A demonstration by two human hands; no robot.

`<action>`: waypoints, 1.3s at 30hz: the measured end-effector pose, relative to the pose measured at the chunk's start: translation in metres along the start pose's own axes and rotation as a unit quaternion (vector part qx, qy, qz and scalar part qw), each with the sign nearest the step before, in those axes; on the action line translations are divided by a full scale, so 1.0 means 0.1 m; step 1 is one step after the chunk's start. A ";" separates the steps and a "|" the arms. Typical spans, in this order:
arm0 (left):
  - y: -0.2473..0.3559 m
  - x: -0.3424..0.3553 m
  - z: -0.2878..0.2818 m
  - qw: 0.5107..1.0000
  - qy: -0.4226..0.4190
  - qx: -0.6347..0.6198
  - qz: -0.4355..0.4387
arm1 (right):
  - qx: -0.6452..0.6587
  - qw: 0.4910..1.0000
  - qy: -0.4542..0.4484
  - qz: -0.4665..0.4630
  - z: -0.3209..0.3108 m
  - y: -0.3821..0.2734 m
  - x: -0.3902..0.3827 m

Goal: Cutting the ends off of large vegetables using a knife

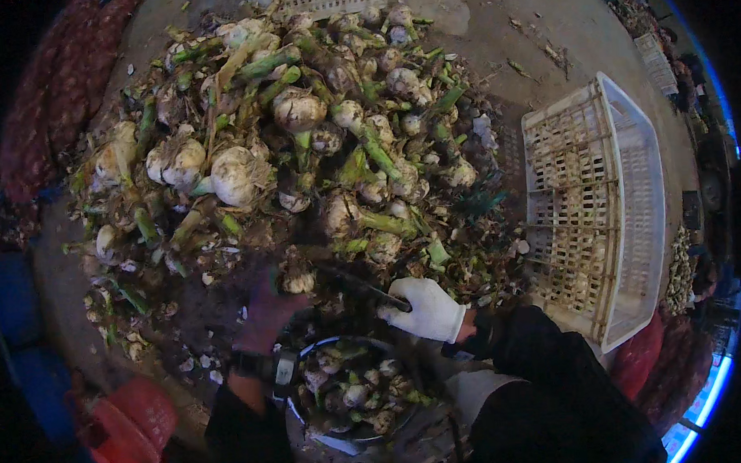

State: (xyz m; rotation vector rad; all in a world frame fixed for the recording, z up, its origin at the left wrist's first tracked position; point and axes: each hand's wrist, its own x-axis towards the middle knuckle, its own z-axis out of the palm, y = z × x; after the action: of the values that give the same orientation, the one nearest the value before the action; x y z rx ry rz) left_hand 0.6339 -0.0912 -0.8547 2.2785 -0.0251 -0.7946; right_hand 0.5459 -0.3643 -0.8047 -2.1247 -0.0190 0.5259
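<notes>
My left hand (267, 315), in a dark reddish glove, is closed around a pale, dirt-covered bulb (297, 279) at the near edge of a big heap of bulbs (301, 111) with thick green stems. My right hand (426, 309) wears a white glove and grips a long, dark-bladed knife (358, 284). Its blade points left, toward the bulb, though shadow hides whether they touch. Below and between my hands stands a round basin (329, 341) with a pale rim, holding several smaller bulbs.
A white plastic crate (582, 200) lies on its side at right; another crate (322, 0) stands behind the heap. Red mesh sacks (64, 95) are piled at far left. A red plastic object (132, 423) sits at lower left. Scraps and loose scales litter the floor (88, 323).
</notes>
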 end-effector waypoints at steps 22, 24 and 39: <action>0.25 -1.23 -0.01 0.965 -0.090 -0.244 -0.039 | -0.089 0.971 -0.014 -0.222 0.05 -0.38 -0.06; 0.34 -1.22 0.04 0.959 -0.083 -0.263 -0.067 | -0.095 0.970 -0.003 -0.222 0.11 -0.31 -0.06; 1.02 -1.30 -0.20 0.916 -0.184 -0.323 0.150 | -0.083 0.994 0.068 -0.003 -0.04 0.20 -0.11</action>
State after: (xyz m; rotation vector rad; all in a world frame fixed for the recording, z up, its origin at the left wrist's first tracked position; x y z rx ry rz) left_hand 0.5604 -0.1240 -0.7095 1.4391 -0.2434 -0.8920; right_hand 0.5338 -0.3813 -0.8144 -2.3173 0.0080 0.3858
